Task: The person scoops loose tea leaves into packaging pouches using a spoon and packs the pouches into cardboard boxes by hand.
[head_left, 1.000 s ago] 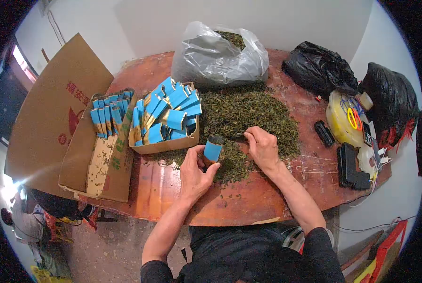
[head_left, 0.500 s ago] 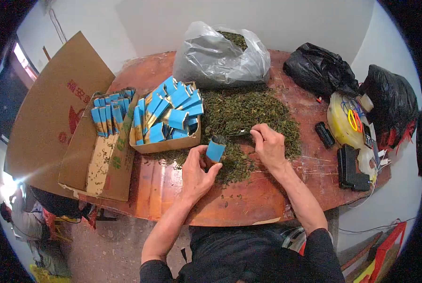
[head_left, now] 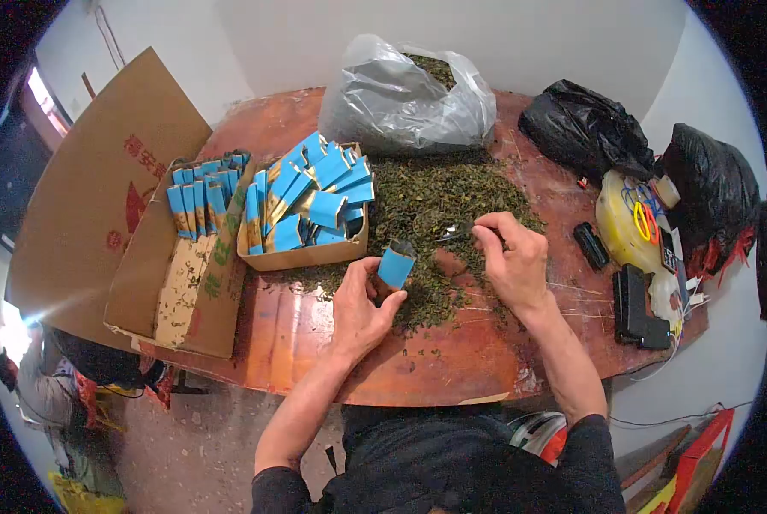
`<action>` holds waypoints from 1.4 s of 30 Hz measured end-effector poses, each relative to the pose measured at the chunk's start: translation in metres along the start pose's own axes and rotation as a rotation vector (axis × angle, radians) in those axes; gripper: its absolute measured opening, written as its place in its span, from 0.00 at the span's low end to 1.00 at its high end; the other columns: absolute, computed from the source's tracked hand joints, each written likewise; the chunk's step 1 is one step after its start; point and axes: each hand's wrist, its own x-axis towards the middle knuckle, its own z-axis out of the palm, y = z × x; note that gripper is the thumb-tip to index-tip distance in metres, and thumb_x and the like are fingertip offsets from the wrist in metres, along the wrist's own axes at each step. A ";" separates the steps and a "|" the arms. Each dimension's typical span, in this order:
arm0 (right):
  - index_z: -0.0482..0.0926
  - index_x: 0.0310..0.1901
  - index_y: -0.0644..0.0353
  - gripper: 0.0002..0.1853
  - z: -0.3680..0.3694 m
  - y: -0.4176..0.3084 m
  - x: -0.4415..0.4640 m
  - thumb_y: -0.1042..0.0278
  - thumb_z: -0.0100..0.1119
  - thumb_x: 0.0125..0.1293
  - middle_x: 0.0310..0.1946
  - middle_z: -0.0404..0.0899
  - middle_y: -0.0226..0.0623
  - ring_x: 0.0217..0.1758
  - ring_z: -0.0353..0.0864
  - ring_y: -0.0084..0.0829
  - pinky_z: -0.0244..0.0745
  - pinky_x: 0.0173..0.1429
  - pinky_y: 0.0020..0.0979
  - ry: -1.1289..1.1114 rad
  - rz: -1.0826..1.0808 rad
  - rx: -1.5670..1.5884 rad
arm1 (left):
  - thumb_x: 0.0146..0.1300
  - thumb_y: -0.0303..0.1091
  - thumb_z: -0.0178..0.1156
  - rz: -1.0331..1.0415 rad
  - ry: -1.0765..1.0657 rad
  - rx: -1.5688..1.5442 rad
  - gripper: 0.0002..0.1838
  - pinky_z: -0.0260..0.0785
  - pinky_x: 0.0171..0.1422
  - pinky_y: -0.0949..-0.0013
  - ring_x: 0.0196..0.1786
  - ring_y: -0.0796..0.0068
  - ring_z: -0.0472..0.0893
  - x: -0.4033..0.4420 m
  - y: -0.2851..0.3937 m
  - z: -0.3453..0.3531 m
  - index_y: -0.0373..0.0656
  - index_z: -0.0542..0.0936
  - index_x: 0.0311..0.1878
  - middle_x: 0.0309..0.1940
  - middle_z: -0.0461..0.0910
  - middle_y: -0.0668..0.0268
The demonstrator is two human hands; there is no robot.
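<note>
My left hand [head_left: 364,306] grips a small blue-and-gold packet [head_left: 396,265] upright, its mouth open at the top and dark inside. In my right hand [head_left: 513,261], thumb and fingers pinch a small metal spoon [head_left: 453,230]; its shiny end rests at the loose dried tea leaves [head_left: 452,193]. The fingers hide its handle. The leaves spread across the table in front of both hands. Left of the leaves, a small cardboard box [head_left: 306,258] is heaped with blue packets [head_left: 322,208] like the one I hold.
A large carton [head_left: 175,295] with packets standing in rows is on the left. Behind the leaves sits a clear plastic bag [head_left: 405,107] of tea. Black bags [head_left: 584,124], yellow-handled scissors [head_left: 644,221] and a black device [head_left: 636,308] lie right. A person [head_left: 45,394] is at lower left.
My right hand and the spoon have moved right, away from the packet and over the leaves. A bare reddish patch of table now shows there. The left hand still holds the packet.
</note>
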 end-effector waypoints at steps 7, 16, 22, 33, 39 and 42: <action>0.84 0.42 0.62 0.02 -0.011 -0.015 0.007 0.76 0.67 0.71 0.33 0.87 0.44 0.33 0.89 0.44 0.82 0.38 0.39 -0.026 -0.064 -0.002 | 0.57 0.32 0.79 0.026 0.005 -0.034 0.31 0.75 0.45 0.60 0.38 0.64 0.78 -0.001 -0.009 0.006 0.39 0.76 0.61 0.43 0.79 0.59; 0.83 0.41 0.63 0.02 -0.015 -0.036 0.013 0.78 0.67 0.69 0.35 0.87 0.44 0.37 0.89 0.46 0.83 0.41 0.41 -0.131 -0.169 -0.072 | 0.56 0.32 0.79 0.015 0.006 -0.061 0.31 0.76 0.46 0.60 0.39 0.62 0.79 0.000 -0.007 0.005 0.38 0.76 0.62 0.44 0.79 0.57; 0.82 0.42 0.63 0.06 -0.009 -0.031 0.012 0.79 0.69 0.65 0.34 0.86 0.44 0.37 0.89 0.47 0.84 0.42 0.43 -0.121 -0.297 -0.115 | 0.56 0.28 0.79 0.009 0.003 -0.023 0.30 0.78 0.48 0.61 0.41 0.65 0.83 0.001 -0.003 0.005 0.39 0.77 0.60 0.43 0.83 0.60; 0.82 0.44 0.63 0.12 -0.008 -0.032 0.012 0.81 0.71 0.59 0.31 0.84 0.41 0.33 0.86 0.43 0.81 0.36 0.42 -0.104 -0.405 -0.194 | 0.56 0.32 0.78 -0.022 -0.027 -0.022 0.30 0.76 0.48 0.60 0.43 0.60 0.82 0.001 -0.002 0.005 0.38 0.77 0.61 0.47 0.80 0.56; 0.82 0.45 0.63 0.15 -0.007 -0.031 0.011 0.82 0.70 0.55 0.31 0.84 0.41 0.33 0.85 0.42 0.81 0.36 0.41 -0.111 -0.460 -0.192 | 0.56 0.32 0.79 0.004 -0.024 0.011 0.31 0.77 0.48 0.59 0.43 0.59 0.82 0.002 -0.002 0.005 0.39 0.76 0.61 0.48 0.80 0.56; 0.82 0.45 0.65 0.15 -0.007 -0.030 0.012 0.83 0.68 0.54 0.32 0.84 0.41 0.33 0.85 0.42 0.81 0.36 0.41 -0.092 -0.478 -0.184 | 0.56 0.32 0.79 0.002 -0.015 -0.030 0.31 0.77 0.47 0.59 0.42 0.59 0.82 0.001 -0.005 0.007 0.39 0.76 0.61 0.48 0.80 0.56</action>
